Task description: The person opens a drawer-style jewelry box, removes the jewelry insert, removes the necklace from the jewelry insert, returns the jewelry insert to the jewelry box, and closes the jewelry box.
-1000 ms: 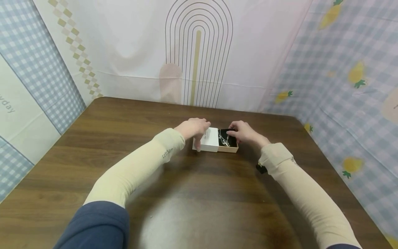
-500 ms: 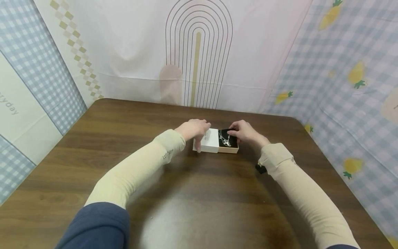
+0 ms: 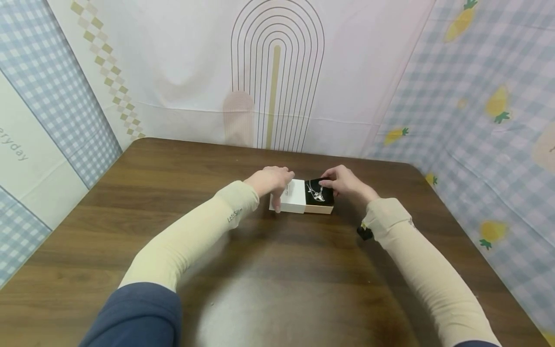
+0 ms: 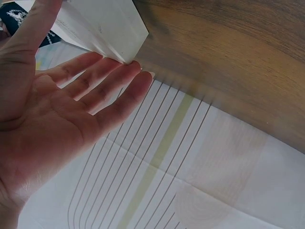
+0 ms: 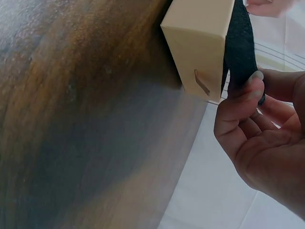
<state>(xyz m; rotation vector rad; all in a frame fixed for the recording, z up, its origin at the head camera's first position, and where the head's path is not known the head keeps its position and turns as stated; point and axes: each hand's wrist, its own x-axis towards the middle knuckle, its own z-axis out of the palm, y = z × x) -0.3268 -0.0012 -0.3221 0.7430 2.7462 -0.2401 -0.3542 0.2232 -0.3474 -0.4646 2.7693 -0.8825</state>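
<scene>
A white sliding box cover (image 3: 295, 196) sits over the left part of a tan box drawer (image 3: 319, 209). My left hand (image 3: 270, 180) holds the cover, its thumb on the near side and its fingers at the far side. In the left wrist view those fingers (image 4: 119, 88) lie fairly straight along the white edge. My right hand (image 3: 342, 183) pinches the right end of a black pad (image 5: 240, 47) between thumb and finger. That end is raised above the drawer's rim. A silver chain with a pendant (image 3: 319, 196) lies on the pad.
The box stands on a brown wooden table (image 3: 277, 270), toward its far edge. A printed white cloth (image 3: 186, 72) hangs behind, and a checked cloth with pineapples (image 3: 485, 159) hangs at the right. A small black object (image 3: 365, 233) shows under the right cuff.
My right hand has shifted slightly right and raised the black pad's right end, and the silver chain tilts with it. My left hand stays on the cover.
</scene>
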